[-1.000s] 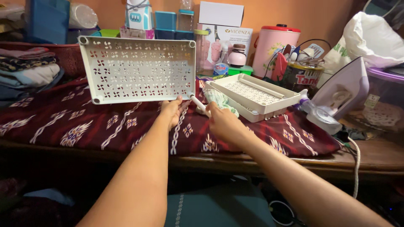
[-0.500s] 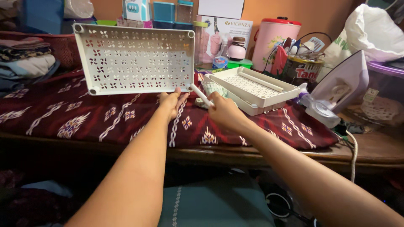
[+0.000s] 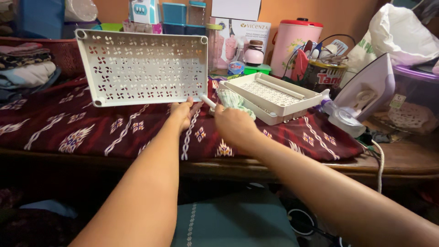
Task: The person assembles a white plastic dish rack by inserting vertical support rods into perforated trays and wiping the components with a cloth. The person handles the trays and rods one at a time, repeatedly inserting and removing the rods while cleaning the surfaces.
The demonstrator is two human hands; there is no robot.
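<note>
- Left hand (image 3: 182, 113) grips the bottom right edge of the white shelf tray (image 3: 141, 67), holding it upright with its underside facing the camera.
- Compared with a second ago the tray sits higher and more to the left in view, and it's tipped up a bit more, so the corner socket is easier to get at.
- Right hand (image 3: 234, 124) is closed around a short white peg (image 3: 208, 101) and a bit of green cloth (image 3: 233, 99); the peg's tip now touches the tray's lower right corner, closer than before.
- Looks like a leg is being fitted into that corner, though I can't tell if it's seated.
- A second tray (image 3: 270, 97) lies flat on the patterned cloth (image 3: 114, 128) over the worktop, with a rod (image 3: 279, 88) in it.
- Iron (image 3: 366, 91) stands to the right, well apart.
</note>
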